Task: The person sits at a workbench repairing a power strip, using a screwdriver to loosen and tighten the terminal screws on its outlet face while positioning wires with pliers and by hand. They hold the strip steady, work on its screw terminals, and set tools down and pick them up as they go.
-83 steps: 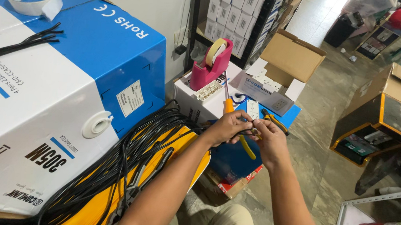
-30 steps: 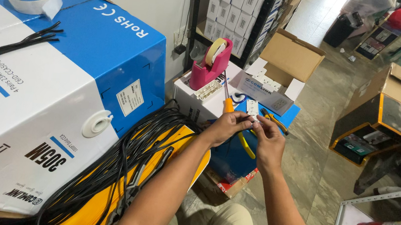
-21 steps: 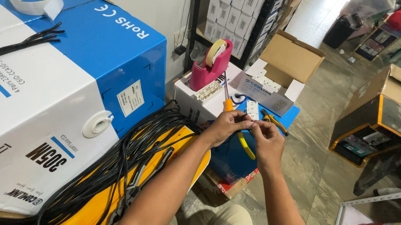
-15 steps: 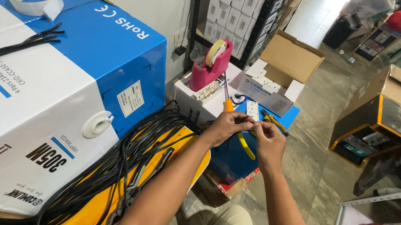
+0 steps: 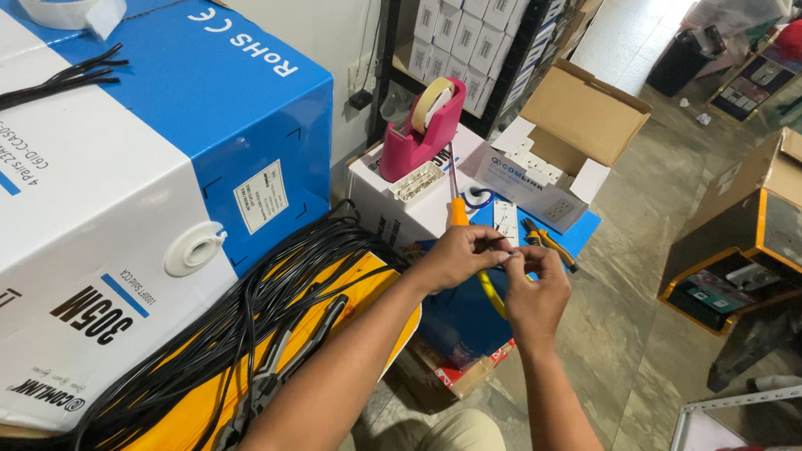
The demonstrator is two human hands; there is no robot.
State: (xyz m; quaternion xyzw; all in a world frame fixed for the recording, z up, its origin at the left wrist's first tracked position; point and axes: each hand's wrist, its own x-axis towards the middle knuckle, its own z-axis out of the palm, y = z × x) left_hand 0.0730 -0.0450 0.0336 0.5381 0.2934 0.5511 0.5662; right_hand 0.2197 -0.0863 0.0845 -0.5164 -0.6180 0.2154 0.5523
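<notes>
Fingertips of both hands meet on a thin black cable end [image 5: 506,255], held in front of the person's chest. Left hand [image 5: 458,255] pinches it narrowly from the left; right hand [image 5: 536,293] closes on it from the right, fingers curled tight. A looped yellow cable [image 5: 486,291] hangs just below the hands. Such thin cable likely feels light, springy and slightly slick, so gripping close to the tip should steady it. A pink tape dispenser [image 5: 422,132] stands beyond the left hand, and a bundle of black cables [image 5: 238,328] lies beside the left forearm.
</notes>
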